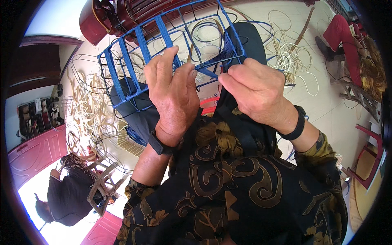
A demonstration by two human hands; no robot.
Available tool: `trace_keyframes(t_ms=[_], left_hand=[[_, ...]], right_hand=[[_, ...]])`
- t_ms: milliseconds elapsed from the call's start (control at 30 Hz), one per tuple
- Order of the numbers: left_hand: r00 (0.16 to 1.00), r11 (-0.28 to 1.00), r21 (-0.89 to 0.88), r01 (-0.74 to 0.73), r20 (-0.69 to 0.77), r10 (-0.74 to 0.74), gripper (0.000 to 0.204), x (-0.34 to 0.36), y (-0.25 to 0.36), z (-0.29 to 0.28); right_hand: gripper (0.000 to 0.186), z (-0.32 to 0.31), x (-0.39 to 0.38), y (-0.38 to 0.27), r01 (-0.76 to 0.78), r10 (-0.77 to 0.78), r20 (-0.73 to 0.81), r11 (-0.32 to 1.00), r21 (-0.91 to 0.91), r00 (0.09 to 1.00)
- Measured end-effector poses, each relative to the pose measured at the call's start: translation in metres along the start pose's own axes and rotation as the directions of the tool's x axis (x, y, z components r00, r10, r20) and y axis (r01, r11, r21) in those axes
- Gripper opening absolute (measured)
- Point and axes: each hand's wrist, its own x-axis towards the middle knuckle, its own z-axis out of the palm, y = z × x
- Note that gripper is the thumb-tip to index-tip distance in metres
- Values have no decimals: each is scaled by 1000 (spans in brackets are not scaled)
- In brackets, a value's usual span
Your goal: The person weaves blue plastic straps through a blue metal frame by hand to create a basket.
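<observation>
A blue wire frame [127, 98] rests across my lap, with several flat blue bands [143, 45] running between its long bars. My left hand [173, 94] grips the near bar, its index finger raised and the other fingers curled over the bar. A small pale pointed thing [189, 57] shows by those fingertips; I cannot tell what it is. Close by on the right, my right hand [261, 92] pinches a blue strip [209, 74] that runs from the bar beside my left fingers. The right fingertips hide the strip's end.
Loose coils of pale strip [92, 106] cover the floor at left, with more pale coils [292, 61] at right. A dark red wooden piece [92, 24] stands beyond the frame. One person [69, 196] sits at lower left by a wooden stool [100, 188]; another's red-clad leg [345, 45] shows at right.
</observation>
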Motion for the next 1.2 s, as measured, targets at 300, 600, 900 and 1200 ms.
trace_keyframes(t_ms=[300,600,900,1200], left_hand=[[999,998,59,-27,-17,28,21,-4,-1,4],[996,998,21,-67,-59,68,25,-1,-5,4],[998,999,24,-43,-36,44,25,-1,-3,4],[998,997,-52,63,-14,-64,19,5,4,0]], right_hand=[[19,10,-18,-1,-60,60,-3,998,10,998],[25,36,-37,0,-107,106,-24,994,-8,994],[16,-4,1,3,5,-5,60,1000,-1,998],[6,-17,77,46,87,-103,432,995,58,896]])
